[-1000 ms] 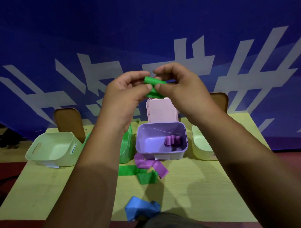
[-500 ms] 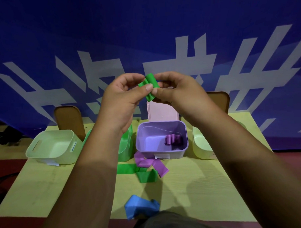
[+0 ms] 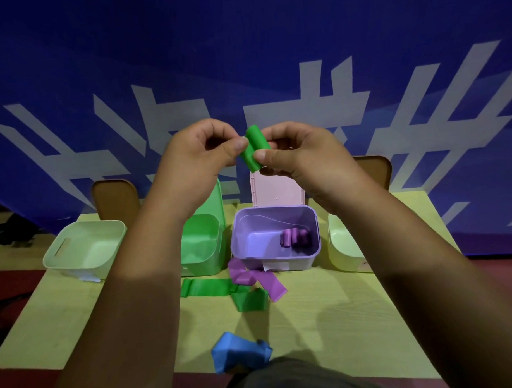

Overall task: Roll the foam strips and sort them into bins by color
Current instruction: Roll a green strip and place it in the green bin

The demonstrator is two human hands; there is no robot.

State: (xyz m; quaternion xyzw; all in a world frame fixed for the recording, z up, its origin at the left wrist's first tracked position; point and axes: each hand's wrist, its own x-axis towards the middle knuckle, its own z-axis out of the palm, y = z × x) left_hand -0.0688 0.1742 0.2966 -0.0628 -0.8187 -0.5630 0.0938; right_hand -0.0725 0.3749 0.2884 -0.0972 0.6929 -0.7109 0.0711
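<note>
Both hands raised above the purple bin (image 3: 258, 245): left hand (image 3: 195, 161) and right hand (image 3: 300, 160) each pinch the green foam roll (image 3: 253, 147), which is tilted. Purple rolls (image 3: 294, 237) sit inside the bin at its right end. Green bin (image 3: 201, 245) is just left of it. Loose green strip (image 3: 211, 287) and purple strip (image 3: 257, 278) lie in front, and the blue strip (image 3: 240, 355) lies nearer the person.

green foam roll (image 3: 253, 149): tight cylinder, tilted, pinched between left hand (image 3: 195, 158) and right hand (image 3: 300, 157) | purple rolls (image 3: 294, 237): in purple bin (image 3: 300, 263) under right hand | green bin (image 3: 205, 265): under left hand | green strips (image 3: 207, 288), purple strip (image 3: 269, 286), crumpled blue strip (image 3: 240, 355): loose, below both hands
</note>
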